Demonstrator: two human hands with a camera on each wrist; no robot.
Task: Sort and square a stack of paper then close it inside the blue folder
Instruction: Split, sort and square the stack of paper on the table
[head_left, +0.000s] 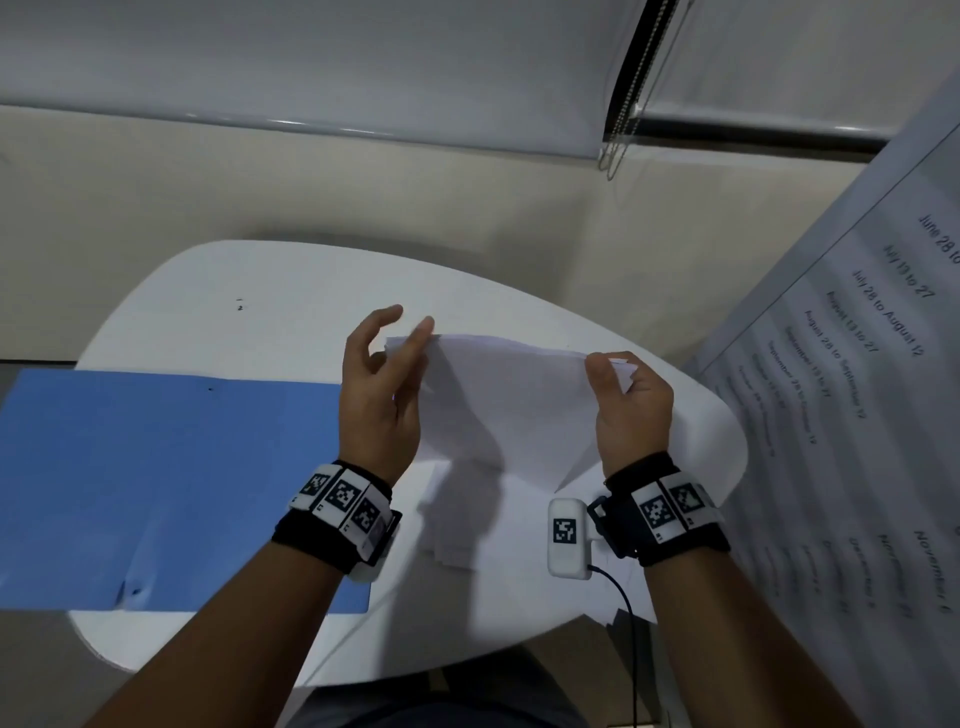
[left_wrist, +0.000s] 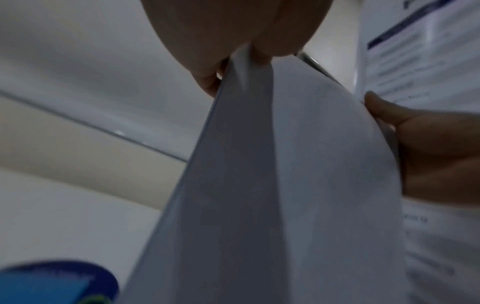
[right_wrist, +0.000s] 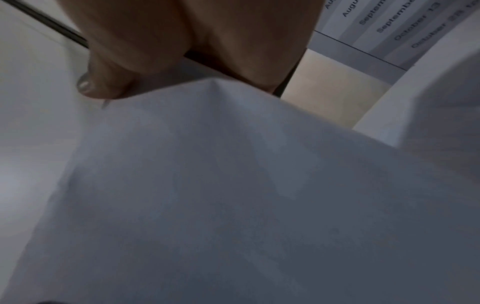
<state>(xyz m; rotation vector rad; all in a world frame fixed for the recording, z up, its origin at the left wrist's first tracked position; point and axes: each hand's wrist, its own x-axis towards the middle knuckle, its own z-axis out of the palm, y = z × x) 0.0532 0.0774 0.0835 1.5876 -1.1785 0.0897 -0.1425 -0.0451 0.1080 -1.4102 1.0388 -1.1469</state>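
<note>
I hold a stack of white paper upright over the white table, its top edge sagging between my hands. My left hand pinches the top left corner; the left wrist view shows the sheets caught between its fingers. My right hand grips the top right corner with the thumb in front, and the paper fills the right wrist view below that thumb. The blue folder lies open and flat on the left, hanging over the table's left edge.
More loose white sheets lie fanned on the table under the held stack, some past the front edge. A printed date chart leans close on the right. A window blind and its bead cord hang at the back.
</note>
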